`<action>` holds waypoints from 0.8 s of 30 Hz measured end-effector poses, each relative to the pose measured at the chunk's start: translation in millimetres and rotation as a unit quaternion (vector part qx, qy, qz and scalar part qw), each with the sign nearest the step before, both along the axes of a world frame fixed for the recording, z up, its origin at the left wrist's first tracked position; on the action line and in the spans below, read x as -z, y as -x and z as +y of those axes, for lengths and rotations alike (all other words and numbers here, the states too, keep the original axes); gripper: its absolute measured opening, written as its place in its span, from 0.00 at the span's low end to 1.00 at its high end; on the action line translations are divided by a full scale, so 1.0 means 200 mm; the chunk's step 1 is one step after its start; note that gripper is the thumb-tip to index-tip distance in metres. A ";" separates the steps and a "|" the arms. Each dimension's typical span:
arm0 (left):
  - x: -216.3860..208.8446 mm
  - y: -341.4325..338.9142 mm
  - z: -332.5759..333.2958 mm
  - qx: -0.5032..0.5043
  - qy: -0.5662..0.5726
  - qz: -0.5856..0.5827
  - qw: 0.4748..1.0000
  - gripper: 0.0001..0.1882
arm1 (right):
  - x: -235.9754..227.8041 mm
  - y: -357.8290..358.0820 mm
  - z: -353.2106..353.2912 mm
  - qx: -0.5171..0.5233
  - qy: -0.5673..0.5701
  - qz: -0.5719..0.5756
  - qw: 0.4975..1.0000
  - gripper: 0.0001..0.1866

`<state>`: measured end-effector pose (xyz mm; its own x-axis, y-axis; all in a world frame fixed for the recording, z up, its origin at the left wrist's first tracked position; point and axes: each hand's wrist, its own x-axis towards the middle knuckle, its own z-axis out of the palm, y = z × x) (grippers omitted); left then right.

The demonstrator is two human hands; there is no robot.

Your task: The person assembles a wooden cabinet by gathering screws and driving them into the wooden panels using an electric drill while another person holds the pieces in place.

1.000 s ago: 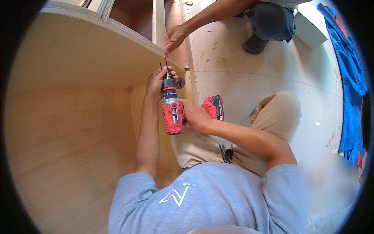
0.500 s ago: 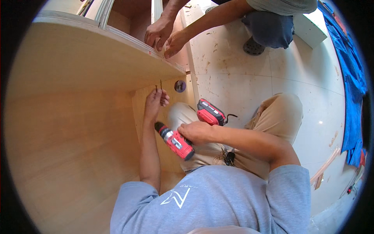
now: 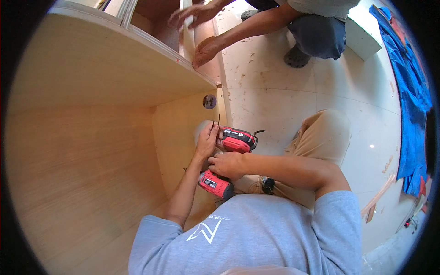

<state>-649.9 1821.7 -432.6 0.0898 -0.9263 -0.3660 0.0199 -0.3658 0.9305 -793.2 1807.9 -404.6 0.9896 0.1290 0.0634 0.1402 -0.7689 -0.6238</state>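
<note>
My right hand (image 3: 228,165) is closed round the handle of a red and black cordless drill. The drill's body (image 3: 215,184) lies low against my lap, pointing left behind my left forearm, so its chuck is mostly hidden. Its battery (image 3: 237,140) sticks up beyond my right hand. Close beside the battery, my left hand (image 3: 208,141) pinches two long, thin dark screws (image 3: 219,120), their ends pointing up from the fingers. Both hands are above my bent legs, next to the wooden cabinet's inner side panel (image 3: 176,133).
A co-worker's hand (image 3: 207,52) rests on the cabinet frame's far edge; the other hand (image 3: 195,17) is blurred above a divider. A round hole (image 3: 209,101) pierces the side panel. Right are tiled floor (image 3: 275,101) with debris, a white box (image 3: 364,39) and a blue tarp (image 3: 405,91).
My left hand with the screws has come down and right, close to the battery. The drill has turned and dropped slightly. One co-worker's hand has lifted off the frame, up and away.
</note>
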 end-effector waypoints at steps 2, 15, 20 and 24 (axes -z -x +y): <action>0.00 0.01 0.00 0.014 0.033 -0.032 0.999 0.13 | -0.05 0.02 -0.04 -0.010 -0.008 -0.016 1.000 0.20; -0.04 0.06 -0.02 -0.059 0.095 -0.140 0.984 0.15 | 0.06 -0.06 -0.47 0.378 -0.467 -0.068 0.796 0.10; -0.09 0.06 -0.02 -0.130 0.068 -0.107 0.983 0.17 | 0.02 -0.14 -0.60 0.404 -0.441 -0.111 0.794 0.10; -0.02 0.01 0.01 -0.067 0.059 -0.165 0.982 0.18 | -0.16 -0.29 -0.89 0.447 -0.533 -0.175 0.697 0.10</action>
<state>-651.3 1824.6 -429.6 0.3088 -0.9326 -0.1870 -0.2496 -0.2692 0.9302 -734.9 1630.8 -373.4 0.5453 -0.8334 -0.0905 0.1891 0.2274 -0.9553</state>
